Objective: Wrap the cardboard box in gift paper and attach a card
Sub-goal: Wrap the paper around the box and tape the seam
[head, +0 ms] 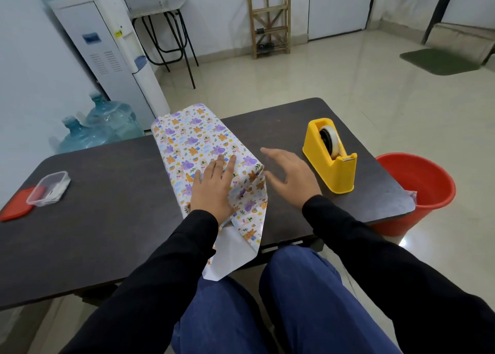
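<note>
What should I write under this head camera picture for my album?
Left hand presses the gift paper down while the right hand hovers open beside the yellow tape dispenser.

Gift paper (192,144): white, purple/orange cartoon print, plain white underside. Tape dispenser (330,156) yellow. Table (112,192) dark brown. Bucket (417,190) red. Sleeves (171,260) black. Container lid (14,208) red.

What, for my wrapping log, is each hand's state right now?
Left hand: open, fingers straight, pressing flat on the gift paper.
Right hand: open, holding nothing, motion-blurred, between the gift paper and the yellow tape dispenser.
</note>
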